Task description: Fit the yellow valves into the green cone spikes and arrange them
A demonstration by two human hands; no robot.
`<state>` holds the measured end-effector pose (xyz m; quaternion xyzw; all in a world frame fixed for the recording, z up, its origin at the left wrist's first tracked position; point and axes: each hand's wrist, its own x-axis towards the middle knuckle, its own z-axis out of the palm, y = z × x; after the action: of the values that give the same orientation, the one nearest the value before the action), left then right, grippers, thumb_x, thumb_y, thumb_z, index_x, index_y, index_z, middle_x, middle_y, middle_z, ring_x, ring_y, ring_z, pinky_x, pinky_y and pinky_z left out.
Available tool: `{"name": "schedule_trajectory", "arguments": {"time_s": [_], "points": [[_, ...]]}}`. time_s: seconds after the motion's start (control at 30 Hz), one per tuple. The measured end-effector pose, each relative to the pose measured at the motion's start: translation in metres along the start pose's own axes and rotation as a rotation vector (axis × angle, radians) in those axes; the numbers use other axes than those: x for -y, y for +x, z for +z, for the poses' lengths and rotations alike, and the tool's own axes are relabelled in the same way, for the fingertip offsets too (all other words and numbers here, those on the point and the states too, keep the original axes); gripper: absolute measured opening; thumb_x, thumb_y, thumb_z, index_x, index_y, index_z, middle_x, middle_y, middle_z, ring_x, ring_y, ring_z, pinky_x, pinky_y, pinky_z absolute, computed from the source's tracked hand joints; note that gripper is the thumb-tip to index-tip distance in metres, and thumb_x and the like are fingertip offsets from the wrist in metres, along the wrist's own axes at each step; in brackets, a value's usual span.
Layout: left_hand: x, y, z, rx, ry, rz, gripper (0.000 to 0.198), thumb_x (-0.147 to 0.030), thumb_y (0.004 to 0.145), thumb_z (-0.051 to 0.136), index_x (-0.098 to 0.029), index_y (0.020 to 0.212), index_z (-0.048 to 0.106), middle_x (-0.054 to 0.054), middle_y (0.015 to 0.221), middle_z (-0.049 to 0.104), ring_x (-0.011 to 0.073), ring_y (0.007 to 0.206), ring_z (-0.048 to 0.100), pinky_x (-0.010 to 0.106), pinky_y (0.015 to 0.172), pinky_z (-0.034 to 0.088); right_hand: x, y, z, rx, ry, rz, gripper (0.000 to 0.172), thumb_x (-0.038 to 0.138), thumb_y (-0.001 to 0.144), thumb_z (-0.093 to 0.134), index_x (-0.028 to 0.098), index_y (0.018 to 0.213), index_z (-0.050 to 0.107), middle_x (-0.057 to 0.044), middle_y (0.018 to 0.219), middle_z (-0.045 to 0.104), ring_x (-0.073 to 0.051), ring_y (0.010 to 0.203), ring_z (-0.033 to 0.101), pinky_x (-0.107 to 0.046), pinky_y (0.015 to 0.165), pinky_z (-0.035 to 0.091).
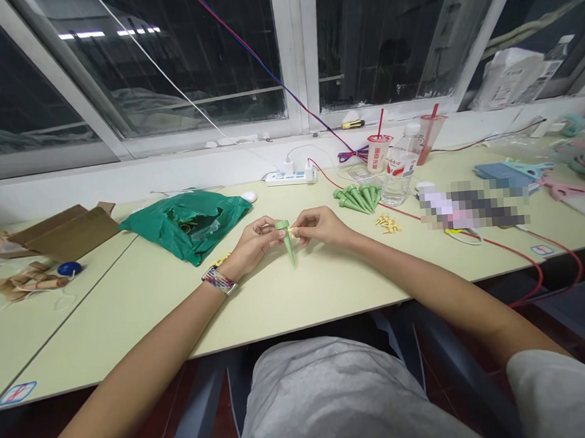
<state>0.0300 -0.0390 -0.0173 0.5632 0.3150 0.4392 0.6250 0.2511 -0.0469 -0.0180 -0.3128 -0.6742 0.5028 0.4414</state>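
Both hands, left (254, 243) and right (318, 225), pinch a green plastic cone spike (287, 241), long axis near upright, tip down toward the pale counter (327, 283); bare counter surrounds the spike.

Left hand (254, 245) and right hand (318, 225) are held close together at the middle of the scene, fingertips pinched.

The left forearm (156, 355) is stretched from the near left towards the centre, and the right forearm (427, 283) is stretched from the near right; both are bare. The left hand is turned inward, its fingers curled and its thumb pressed against the forefinger. The right hand is held just beside it, knuckles upward, with thumb and forefinger closed in a fine pinch. The fingertips of the two hands are almost met.
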Motion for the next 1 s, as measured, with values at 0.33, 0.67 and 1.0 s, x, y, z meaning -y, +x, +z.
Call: {"name": "schedule_trajectory", "arguments": {"time_s": [0.33,0.67,1.0], "points": [[0.011,0.002,0.003,0.008,-0.010,-0.016,0.036,-0.027,0.071,0.095,-0.017,0.097,0.072,0.001,0.082,0.068,0.0136,0.079,0.066,0.025,0.072,0.057,0.058,-0.056,-0.135,-0.044,-1.273,0.129,0.020,0.020,0.080,0.068,0.019,0.094,0.082,-0.007,0.092,0.078,-0.019,0.079,0.066,-0.027,0.068,0.043],[0.005,0.001,0.004,0.015,-0.004,0.013,0.032,-0.026,0.071,0.093,-0.017,0.095,0.074,0.002,0.085,0.069,0.0144,0.080,0.066,0.026,0.072,0.056,0.039,-0.076,-0.149,-0.014,-1.472,0.518,0.028,0.018,0.077,0.067,0.024,0.098,0.084,-0.007,0.106,0.079,-0.021,0.088,0.068,-0.027,0.062,0.038],[0.009,0.003,0.001,0.031,0.021,0.029,0.032,-0.027,0.074,0.092,-0.017,0.099,0.074,0.004,0.090,0.069,0.0146,0.083,0.065,0.026,0.075,0.057,0.031,-0.073,-0.141,-0.117,-1.430,0.286,0.018,0.022,0.082,0.066,0.020,0.093,0.079,-0.008,0.100,0.073,-0.022,0.086,0.065,-0.029,0.065,0.037]]}}
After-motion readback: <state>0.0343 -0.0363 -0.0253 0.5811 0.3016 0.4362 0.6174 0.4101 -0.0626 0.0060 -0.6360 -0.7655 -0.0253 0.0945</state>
